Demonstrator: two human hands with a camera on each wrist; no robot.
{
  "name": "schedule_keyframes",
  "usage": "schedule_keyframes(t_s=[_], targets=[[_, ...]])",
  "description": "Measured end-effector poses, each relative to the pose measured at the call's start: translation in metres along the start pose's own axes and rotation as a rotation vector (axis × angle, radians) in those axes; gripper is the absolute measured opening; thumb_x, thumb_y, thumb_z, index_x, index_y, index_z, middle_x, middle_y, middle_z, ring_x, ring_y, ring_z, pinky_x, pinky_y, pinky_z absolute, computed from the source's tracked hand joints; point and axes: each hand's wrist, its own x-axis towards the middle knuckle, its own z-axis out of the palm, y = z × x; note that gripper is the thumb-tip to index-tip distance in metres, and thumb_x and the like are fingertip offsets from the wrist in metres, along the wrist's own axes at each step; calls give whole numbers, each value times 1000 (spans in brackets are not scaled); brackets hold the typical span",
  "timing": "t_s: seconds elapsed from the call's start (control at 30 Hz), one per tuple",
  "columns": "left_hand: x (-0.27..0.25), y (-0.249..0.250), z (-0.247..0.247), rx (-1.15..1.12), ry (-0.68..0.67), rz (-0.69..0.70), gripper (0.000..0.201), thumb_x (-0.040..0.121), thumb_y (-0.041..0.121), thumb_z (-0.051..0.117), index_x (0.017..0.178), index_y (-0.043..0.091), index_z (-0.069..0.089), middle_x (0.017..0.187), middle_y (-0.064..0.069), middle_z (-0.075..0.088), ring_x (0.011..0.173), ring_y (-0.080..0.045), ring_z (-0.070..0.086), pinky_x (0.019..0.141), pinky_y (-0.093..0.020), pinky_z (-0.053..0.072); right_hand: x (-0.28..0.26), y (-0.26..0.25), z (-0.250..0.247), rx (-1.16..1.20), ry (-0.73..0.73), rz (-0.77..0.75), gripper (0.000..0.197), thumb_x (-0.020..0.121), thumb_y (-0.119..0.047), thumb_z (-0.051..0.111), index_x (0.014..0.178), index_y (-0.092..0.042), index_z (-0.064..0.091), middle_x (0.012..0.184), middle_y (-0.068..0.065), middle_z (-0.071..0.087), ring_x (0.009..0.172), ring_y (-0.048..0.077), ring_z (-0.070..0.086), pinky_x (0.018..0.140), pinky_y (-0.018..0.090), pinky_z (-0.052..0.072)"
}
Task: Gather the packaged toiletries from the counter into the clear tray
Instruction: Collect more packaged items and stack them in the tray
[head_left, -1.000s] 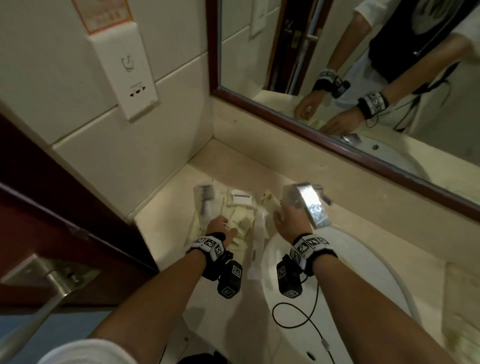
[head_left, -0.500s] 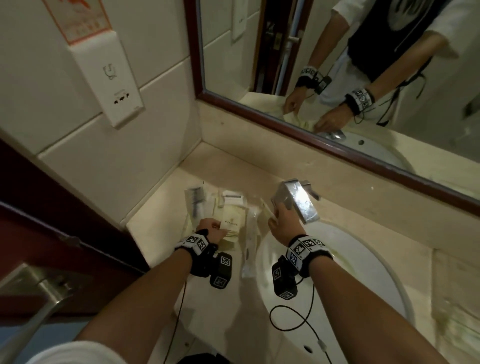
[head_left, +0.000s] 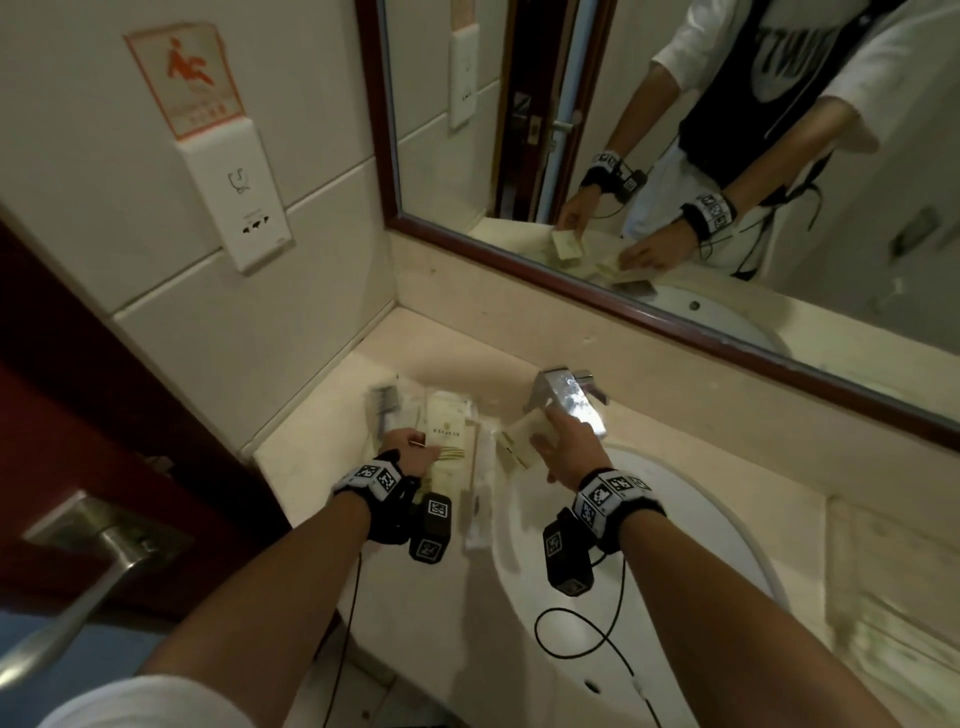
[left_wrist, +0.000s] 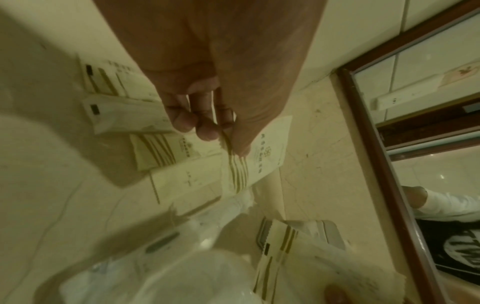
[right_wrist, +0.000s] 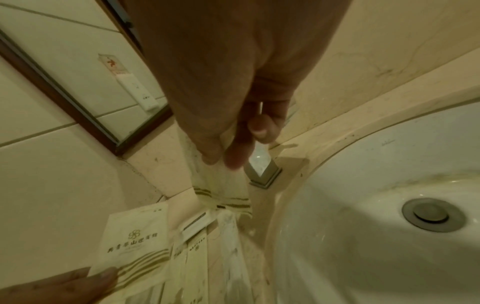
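Cream sachets (head_left: 447, 457) mostly lay loose on the counter (head_left: 311, 436); my left hand (head_left: 410, 452) pinched one packet (head_left: 449, 428), my right hand (head_left: 566, 447) another (head_left: 522, 439), the tray unrecognisable.

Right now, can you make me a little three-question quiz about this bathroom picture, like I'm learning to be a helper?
1. True or false: the left hand holds nothing.
2. What does the right hand pinch? A) a toothbrush B) a cream packet C) the faucet
3. Fill in: the drain sits in the white ____.

Key
1. False. It pinches a flat cream sachet with gold stripes above the pile of packets on the counter.
2. B. The faucet is just behind the hand, not gripped.
3. Sink.
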Motion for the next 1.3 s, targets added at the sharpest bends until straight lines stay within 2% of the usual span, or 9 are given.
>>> schedule_keyframes(t_s=[0.1,0.23,0.33,0.5,0.63,0.83,0.93,1.07,1.3], targets=[[-14,16,14,13,-31,18,45,85,18,68,122,-3,54,85,-16,63,54,-19,53,52,-26,46,-18,8,-19,108,42,57,40,92,-22,59,131,-23,53,92,9,69,37,10,60,36,22,45],[-33,39,43,37,-58,84,33,86,15,66,112,-6,62,59,-4,54,46,-16,47,43,-20,37,-49,27,-48,329,52,80,19,89,-14,62,108,-10,63,75,8,68,44,16,65,41,28,51],[-48,57,73,57,-83,137,34,85,15,67,112,-5,62,69,-13,60,45,-15,47,37,-17,38,-74,54,-68,318,157,64,3,83,-11,68,86,-11,67,72,7,69,54,11,68,62,34,56],[-79,82,134,80,-167,255,31,86,9,65,112,-7,63,94,-30,66,33,-9,48,28,-11,34,-119,111,-99,309,245,171,35,75,-51,73,78,-15,69,78,2,73,77,18,69,72,32,54],[-107,100,183,134,-249,330,29,87,9,64,110,-10,63,101,-32,66,41,-10,48,29,-10,35,-157,155,-124,315,354,234,18,80,-27,72,66,-22,62,73,-2,68,77,19,66,76,32,51],[-142,112,255,259,-358,363,18,84,15,68,95,2,63,63,-7,60,47,-13,50,42,-19,40,-223,217,-148,219,468,353,26,81,-2,56,102,-16,56,108,7,51,102,26,54,88,36,51],[-160,117,288,293,-395,374,15,84,16,68,91,6,59,60,-2,55,49,-13,52,46,-21,42,-257,245,-156,245,523,431,36,81,-1,60,115,-9,50,113,10,42,99,25,50,70,19,47],[-185,120,330,326,-461,415,19,84,17,68,96,2,62,59,-4,55,47,-13,50,44,-21,42,-299,286,-165,290,625,513,40,80,-10,68,114,-9,48,112,16,54,96,28,55,77,34,47],[-217,120,392,308,-504,449,18,84,16,69,95,4,61,55,-5,53,35,-7,50,43,-20,41,-349,342,-185,392,744,683,37,81,-14,71,110,-11,49,103,16,59,87,29,58,73,34,49]])
